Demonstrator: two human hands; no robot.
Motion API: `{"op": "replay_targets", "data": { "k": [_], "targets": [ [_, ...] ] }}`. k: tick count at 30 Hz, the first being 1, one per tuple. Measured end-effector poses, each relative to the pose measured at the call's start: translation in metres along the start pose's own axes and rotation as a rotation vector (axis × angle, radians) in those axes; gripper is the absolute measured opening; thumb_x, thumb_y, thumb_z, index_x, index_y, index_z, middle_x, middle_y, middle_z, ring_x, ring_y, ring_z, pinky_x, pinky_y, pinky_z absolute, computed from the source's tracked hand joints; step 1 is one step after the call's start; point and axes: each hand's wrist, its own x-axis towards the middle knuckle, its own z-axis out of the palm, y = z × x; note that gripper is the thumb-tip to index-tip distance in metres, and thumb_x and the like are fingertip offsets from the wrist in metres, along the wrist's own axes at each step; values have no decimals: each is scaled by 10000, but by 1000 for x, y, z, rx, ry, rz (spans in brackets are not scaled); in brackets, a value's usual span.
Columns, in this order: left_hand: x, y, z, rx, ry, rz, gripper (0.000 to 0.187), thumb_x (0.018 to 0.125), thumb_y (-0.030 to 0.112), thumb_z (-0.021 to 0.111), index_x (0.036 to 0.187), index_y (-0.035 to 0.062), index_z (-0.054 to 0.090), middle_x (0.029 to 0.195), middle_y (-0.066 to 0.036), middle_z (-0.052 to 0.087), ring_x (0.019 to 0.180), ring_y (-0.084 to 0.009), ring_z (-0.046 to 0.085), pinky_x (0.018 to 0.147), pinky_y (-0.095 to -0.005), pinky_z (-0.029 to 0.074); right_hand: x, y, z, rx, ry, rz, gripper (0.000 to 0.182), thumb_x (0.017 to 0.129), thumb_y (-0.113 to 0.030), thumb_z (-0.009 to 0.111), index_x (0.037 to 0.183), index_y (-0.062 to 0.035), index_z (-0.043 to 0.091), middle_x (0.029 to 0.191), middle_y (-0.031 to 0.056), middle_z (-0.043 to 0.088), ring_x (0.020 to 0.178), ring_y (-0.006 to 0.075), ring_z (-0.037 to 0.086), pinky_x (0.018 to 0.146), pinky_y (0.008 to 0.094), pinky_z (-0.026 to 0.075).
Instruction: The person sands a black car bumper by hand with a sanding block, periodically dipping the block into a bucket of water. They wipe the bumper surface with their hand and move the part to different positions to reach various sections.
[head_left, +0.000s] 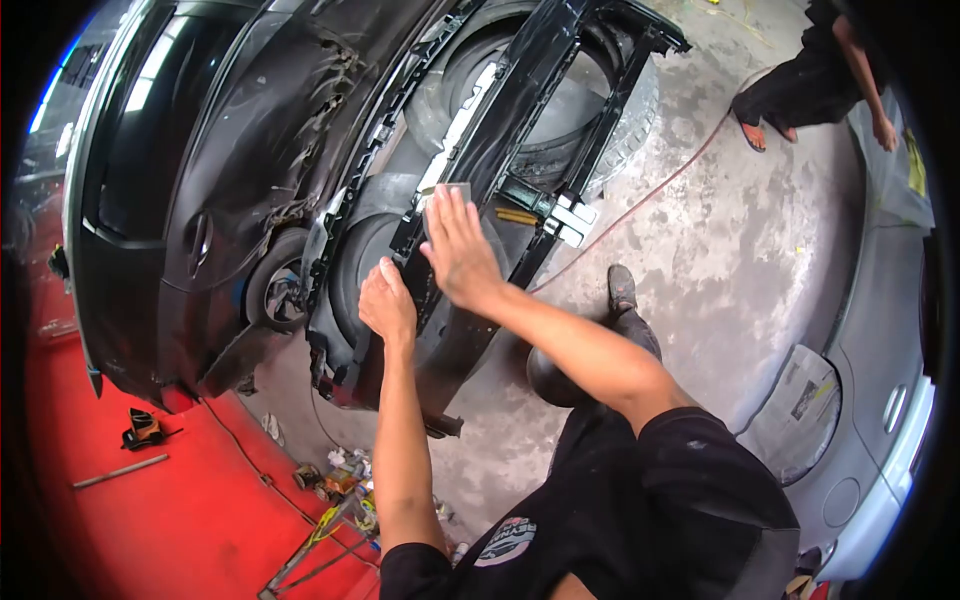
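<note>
A long black car bumper [478,150] lies slantwise in front of me, resting on stacked tires [362,265]. My left hand [388,303] is closed around its near edge, thumb up and fingers curled. My right hand [460,248] lies over the bumper, its fingers stretched and close together, pressing a small grey sheet [459,189] that looks like sandpaper. The sheet sticks out past the fingertips; the rest is hidden under the hand. A white strip [462,122] runs along the bumper beyond the fingers.
A black car [150,230] with a damaged rear side stands on the left. A silver car [868,400] is at the right. Another person [815,85] stands at the upper right. A red hose [650,195] crosses the concrete floor. Scraps and bottles [345,480] lie below left.
</note>
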Motion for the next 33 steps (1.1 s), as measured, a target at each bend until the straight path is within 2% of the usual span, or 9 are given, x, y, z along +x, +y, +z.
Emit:
{"op": "replay_targets", "data": {
  "k": [3,6,10,12,16,18,25,30,33],
  "targets": [
    [-3,-2,-4,21,-10,22,464,1111,363,463,1043,25,773,999,-204,762,966,-421,712,843,-542,532,63,52,-39,-465,46,117,681,1103,-307,486,1590,141,325,1690,368,257,1585,531,224,1297,583,202],
    [2,-2,-1,50,3,7,497,1108,394,449,1023,26,772,1019,-217,758,979,-427,709,852,-557,527,113,108,-36,-114,441,173,624,1150,-298,378,1609,118,306,1694,365,246,1587,531,213,1294,594,188],
    [6,-2,-8,-82,-63,-47,510,1099,401,462,1003,0,761,997,-249,750,958,-466,700,843,-571,513,14,-23,2,-402,-57,167,809,1074,-350,515,1598,190,216,1700,397,173,1579,573,190,1302,598,180],
    [13,-6,-14,-133,-109,-67,518,1096,402,463,993,-14,754,988,-266,744,952,-483,695,840,-573,507,-49,-45,36,78,-2,17,857,1002,-238,661,1606,183,223,1694,398,189,1589,568,173,1295,639,161],
    [18,-20,-19,-203,-241,-18,546,1091,409,453,981,-49,729,981,-315,714,960,-526,672,850,-580,488,46,23,-18,-607,-11,206,758,1100,-385,423,1590,172,269,1675,404,238,1587,551,193,1306,585,169],
    [13,-19,-16,-177,-173,-7,557,1089,416,452,970,-56,723,989,-321,710,968,-527,666,855,-582,483,87,76,-30,-105,408,274,674,1139,-293,396,1569,205,248,1656,443,216,1574,585,168,1302,593,162],
    [25,-34,-21,-307,-295,78,558,1087,398,484,943,-99,693,963,-349,681,934,-538,647,817,-561,470,-78,-65,45,179,-40,28,827,1026,-217,623,1611,176,191,1701,405,145,1580,588,162,1288,637,182],
    [15,-24,-27,-259,-274,65,546,1092,404,488,947,-82,689,945,-333,677,918,-525,645,797,-562,467,39,17,-1,-264,152,140,662,1119,-259,468,1599,155,281,1706,370,193,1588,542,194,1302,583,187],
    [6,-19,-25,-217,-202,55,529,1097,410,480,953,-55,690,948,-303,687,921,-516,650,803,-569,472,74,36,-6,-81,386,236,671,1125,-251,445,1625,135,219,1716,369,161,1603,544,124,1306,587,149]
  ]
}}
